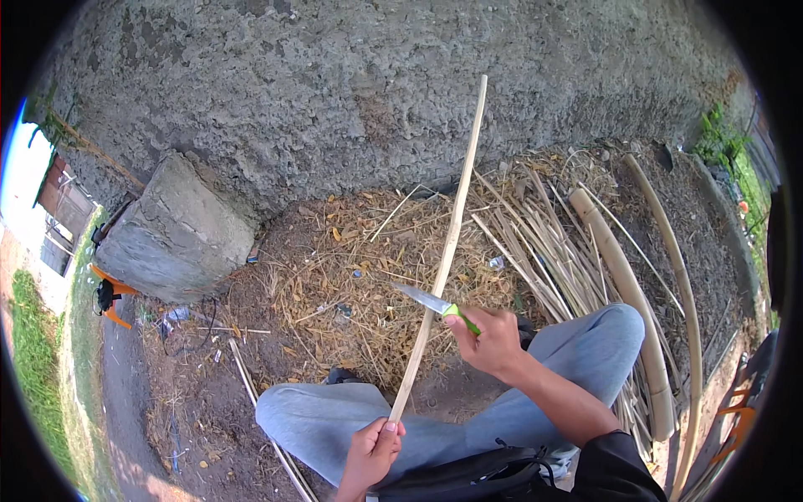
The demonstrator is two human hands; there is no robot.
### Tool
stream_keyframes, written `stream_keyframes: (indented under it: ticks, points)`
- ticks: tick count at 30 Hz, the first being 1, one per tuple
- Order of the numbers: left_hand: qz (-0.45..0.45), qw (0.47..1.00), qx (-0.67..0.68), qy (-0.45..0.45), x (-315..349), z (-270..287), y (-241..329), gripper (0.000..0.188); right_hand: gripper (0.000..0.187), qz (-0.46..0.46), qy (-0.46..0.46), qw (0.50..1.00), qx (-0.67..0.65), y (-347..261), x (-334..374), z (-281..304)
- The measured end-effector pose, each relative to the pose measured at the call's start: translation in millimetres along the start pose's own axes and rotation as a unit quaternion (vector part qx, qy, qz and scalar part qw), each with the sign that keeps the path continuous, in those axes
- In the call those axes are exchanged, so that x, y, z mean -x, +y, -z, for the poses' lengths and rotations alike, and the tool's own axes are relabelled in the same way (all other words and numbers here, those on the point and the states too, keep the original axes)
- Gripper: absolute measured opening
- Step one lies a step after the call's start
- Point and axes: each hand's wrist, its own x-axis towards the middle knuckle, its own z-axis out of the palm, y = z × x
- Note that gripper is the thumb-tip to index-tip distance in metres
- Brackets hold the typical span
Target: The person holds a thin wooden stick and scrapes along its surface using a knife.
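A long, pale bamboo strip slants up from my lap toward the wall. Its lower end sits in my left hand, with the fingers wrapped round it. My right hand grips a knife by its green handle. The blade points left and lies across the strip around its middle; whether its edge bites into the wood cannot be made out. Both hands are above my bent legs in light blue trousers.
A rough grey wall rises ahead, with a concrete block at left. Several split bamboo strips lie at right beside a thick bamboo pole and a thinner curved pole. Shavings and dry leaves cover the ground.
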Motion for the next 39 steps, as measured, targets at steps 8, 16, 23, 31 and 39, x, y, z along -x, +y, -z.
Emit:
stream_keyframes:
  ticks: [8,16,23,31,39]
  points:
    - [-0.018,0.998,0.063,0.026,-17.9,-13.1,9.4,0.03,0.028,0.13,-0.137,0.982,-0.009,-38.2,49.8,-14.2]
    - [-0.044,0.999,-0.002,0.027,-7.5,-17.8,4.4,0.025,0.022,0.059,-0.055,0.996,0.036,-8.2,9.5,-10.2]
    - [-0.094,0.983,-0.145,0.056,30.2,-23.4,25.3,0.029,0.028,-0.031,-0.005,0.998,0.054,41.7,-24.2,4.3]
    - [-0.059,0.988,-0.108,0.091,33.6,-14.5,7.4,0.029,0.026,-0.045,0.02,0.997,0.064,26.7,-13.9,9.3]
    - [-0.127,0.973,-0.123,0.15,-3.4,-22.7,4.3,0.025,0.023,0.051,-0.132,0.988,-0.064,-33.4,41.9,-7.7]
